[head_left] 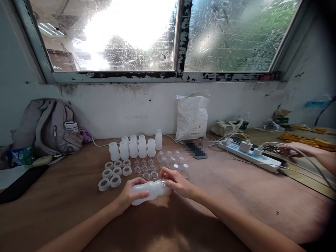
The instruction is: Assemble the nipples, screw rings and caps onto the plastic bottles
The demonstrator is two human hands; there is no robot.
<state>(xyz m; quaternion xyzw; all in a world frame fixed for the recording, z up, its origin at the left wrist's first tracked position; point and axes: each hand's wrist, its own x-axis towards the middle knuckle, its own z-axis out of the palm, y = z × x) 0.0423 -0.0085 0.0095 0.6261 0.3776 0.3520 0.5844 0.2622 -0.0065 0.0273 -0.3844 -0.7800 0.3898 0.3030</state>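
Note:
A frosted white bottle (148, 191) lies sideways above the brown table, with my left hand (131, 194) wrapped round its body. My right hand (177, 182) grips the clear cap (163, 186) at the bottle's right end. Behind stand several frosted bottles (133, 147) in a group, with one capped bottle (158, 140) at their right. White rings (117, 171) are laid out in front of them. To the right of the rings are clear nipple-like pieces (145, 168), then clear domed caps (173, 161) near my right hand's fingers.
A grey backpack (52, 126) sits at the left by a black object (23, 183). A white package (192, 117) leans on the wall behind a blurred dark item. At the right are a power strip (249, 155), cables and another person's hand (295, 149).

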